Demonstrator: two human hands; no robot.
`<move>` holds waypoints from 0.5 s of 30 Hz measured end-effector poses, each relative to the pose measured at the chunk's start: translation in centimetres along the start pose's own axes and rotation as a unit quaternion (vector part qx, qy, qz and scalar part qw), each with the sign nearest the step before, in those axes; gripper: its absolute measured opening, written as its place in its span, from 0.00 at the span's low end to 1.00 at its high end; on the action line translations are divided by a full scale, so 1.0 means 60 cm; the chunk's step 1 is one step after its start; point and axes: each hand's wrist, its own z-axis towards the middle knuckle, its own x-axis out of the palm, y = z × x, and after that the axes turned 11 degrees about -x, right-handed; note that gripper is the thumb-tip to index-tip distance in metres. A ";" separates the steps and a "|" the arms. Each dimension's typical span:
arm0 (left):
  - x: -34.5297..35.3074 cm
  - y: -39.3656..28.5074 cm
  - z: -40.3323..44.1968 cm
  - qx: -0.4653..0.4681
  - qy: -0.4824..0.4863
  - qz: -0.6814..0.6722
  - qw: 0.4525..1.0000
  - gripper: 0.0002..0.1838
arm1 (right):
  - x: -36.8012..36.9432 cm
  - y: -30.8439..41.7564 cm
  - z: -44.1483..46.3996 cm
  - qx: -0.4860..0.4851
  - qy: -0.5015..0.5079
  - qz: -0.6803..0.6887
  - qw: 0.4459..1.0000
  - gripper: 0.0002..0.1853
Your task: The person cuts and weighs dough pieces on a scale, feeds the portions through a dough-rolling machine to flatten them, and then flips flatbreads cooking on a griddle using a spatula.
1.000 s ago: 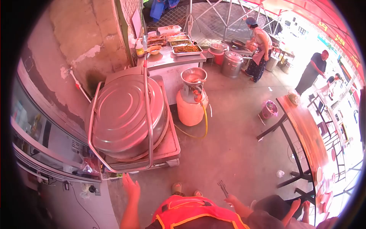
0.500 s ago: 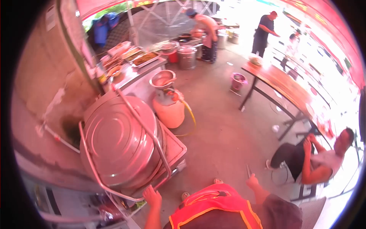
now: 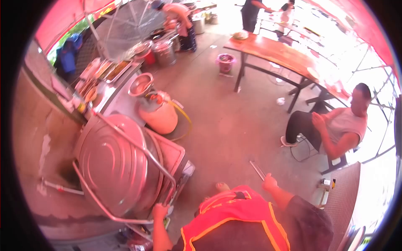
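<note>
My left hand is closed round the lower corner of the metal tube frame that surrounds a big round metal lid. My right hand grips a pair of metal tongs, whose arms point up and left over the floor. Below, between my arms, is the red apron with orange edging.
Beyond the lid stand a gas cylinder and a counter with food trays. A wooden table is at the upper right. A seated person is on the right; another bends over pots at the back.
My view has turned to the right, and the lid and counter have shifted left. My left hand, open and raised before, has closed on the metal frame. The tongs stay in my right hand.
</note>
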 end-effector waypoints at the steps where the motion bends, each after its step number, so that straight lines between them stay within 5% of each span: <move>1: 0.003 0.011 0.013 -0.008 0.034 0.016 0.999 0.27 | -0.009 -0.006 0.005 0.001 0.005 0.006 1.000 0.26; 8: -0.182 -0.033 -0.116 0.019 -0.052 0.061 0.997 0.19 | -0.014 0.005 0.095 -0.091 -0.025 0.041 0.995 0.25; 13: -0.468 -0.140 -0.238 0.038 -0.241 0.037 0.969 0.13 | -0.073 0.234 0.125 -0.323 -0.106 0.192 0.921 0.23; 15: -0.560 -0.158 -0.243 0.052 -0.366 0.059 0.927 0.15 | -0.135 0.360 0.089 -0.379 -0.020 0.247 0.891 0.24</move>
